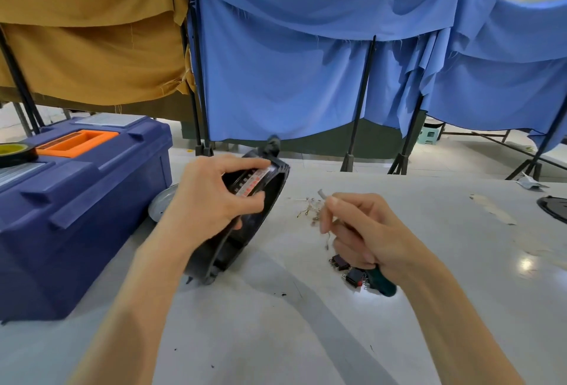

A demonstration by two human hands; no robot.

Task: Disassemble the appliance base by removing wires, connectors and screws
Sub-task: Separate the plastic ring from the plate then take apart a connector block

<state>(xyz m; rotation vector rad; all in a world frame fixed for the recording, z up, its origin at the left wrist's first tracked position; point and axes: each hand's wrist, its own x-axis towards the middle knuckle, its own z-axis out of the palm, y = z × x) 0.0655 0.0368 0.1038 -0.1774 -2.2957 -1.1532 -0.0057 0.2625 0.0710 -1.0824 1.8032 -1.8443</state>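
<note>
While left hand [211, 200] grips one base [267, 209], right hand [371, 231] clutches one green-handled tool [382, 285] near two switches [340, 262].

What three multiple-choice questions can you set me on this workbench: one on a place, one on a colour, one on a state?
1. Where is the blue toolbox?
A) on the table, left of the black base
B) on the floor
C) on a shelf

2. What colour is the handle of the tool in the right hand?
A) red
B) green
C) yellow

3. How does the black base stand?
A) flat
B) tipped up on its edge, gripped by the left hand
C) inside the toolbox

Answers:
1 A, it sits on the table beside the left forearm.
2 B, green shows below the fist.
3 B, only its lower rim meets the table.
</note>
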